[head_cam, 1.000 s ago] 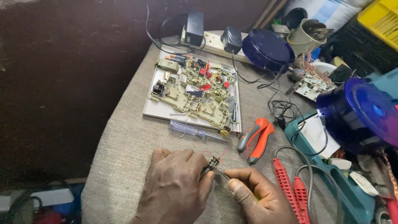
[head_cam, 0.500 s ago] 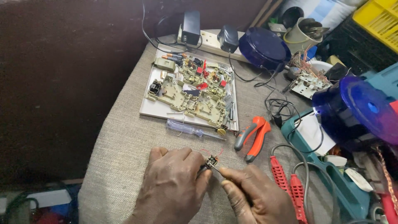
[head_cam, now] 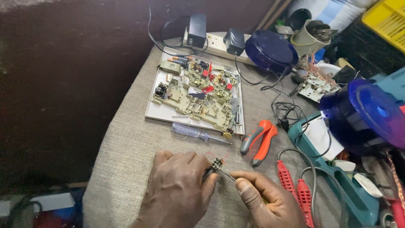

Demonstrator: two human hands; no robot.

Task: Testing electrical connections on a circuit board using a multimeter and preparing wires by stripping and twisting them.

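My left hand (head_cam: 177,190) rests on the cloth-covered table (head_cam: 126,152) near its front edge and pinches a small dark electronic component (head_cam: 216,164) with thin red wires. My right hand (head_cam: 265,198) sits just to its right and holds a thin metal tool (head_cam: 228,175) whose tip touches the component. A clear-handled screwdriver (head_cam: 192,132) lies on the cloth just beyond my hands. Past it, a white tray (head_cam: 158,112) carries an opened circuit board (head_cam: 198,95) with several red and beige parts.
Orange-handled pliers (head_cam: 259,137) lie right of the screwdriver. Red probe clips (head_cam: 295,190) and a teal tool case (head_cam: 333,169) sit by my right hand. Blue plastic lids (head_cam: 270,50) (head_cam: 367,109), a power strip with adapters (head_cam: 211,40), tangled cables and a small board (head_cam: 314,86) crowd the far right.
The view has shifted slightly. My hands stay together at the front edge, and the right hand's tool has edged closer onto the component.
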